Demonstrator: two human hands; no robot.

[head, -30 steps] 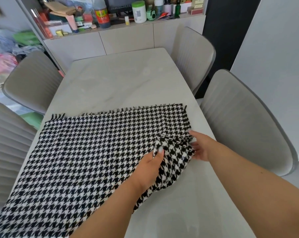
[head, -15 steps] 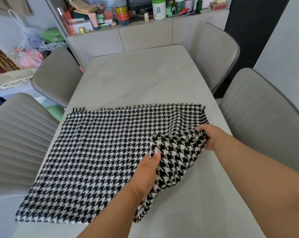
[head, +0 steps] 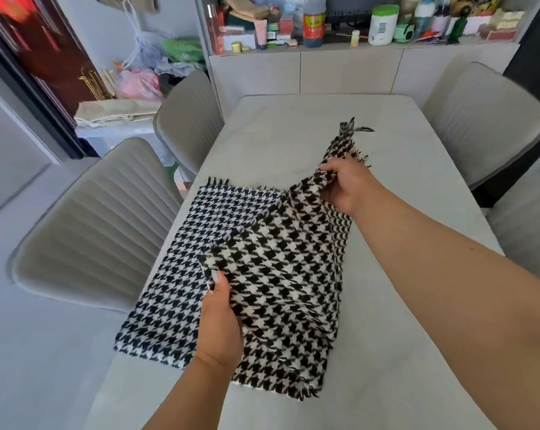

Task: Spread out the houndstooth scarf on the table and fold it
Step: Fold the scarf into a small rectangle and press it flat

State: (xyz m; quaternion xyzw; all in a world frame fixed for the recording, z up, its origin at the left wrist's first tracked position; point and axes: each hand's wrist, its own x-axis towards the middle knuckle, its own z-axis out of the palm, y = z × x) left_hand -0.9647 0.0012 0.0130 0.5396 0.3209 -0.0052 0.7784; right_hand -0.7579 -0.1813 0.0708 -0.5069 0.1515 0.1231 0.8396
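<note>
The black-and-white houndstooth scarf point(head: 182, 262) lies on the pale marble table point(head: 386, 352), its left part flat. The right part is lifted off the surface and hangs taut between both hands. My left hand point(head: 220, 318) pinches the near raised edge, thumb on top of the cloth. My right hand point(head: 344, 186) grips the far edge higher up, fingers curled round bunched fabric. A fringed corner sticks up beyond the right hand.
Grey ribbed chairs stand on both sides, such as the near left chair point(head: 88, 225) and the far right chair point(head: 483, 119). A sideboard point(head: 349, 69) crowded with bottles and boxes stands behind the table. Bags and clutter lie on the floor at the far left.
Both hands have raised the scarf's right side off the table and carried it up and leftward. The right hand rose further away. The view has shifted to the left.
</note>
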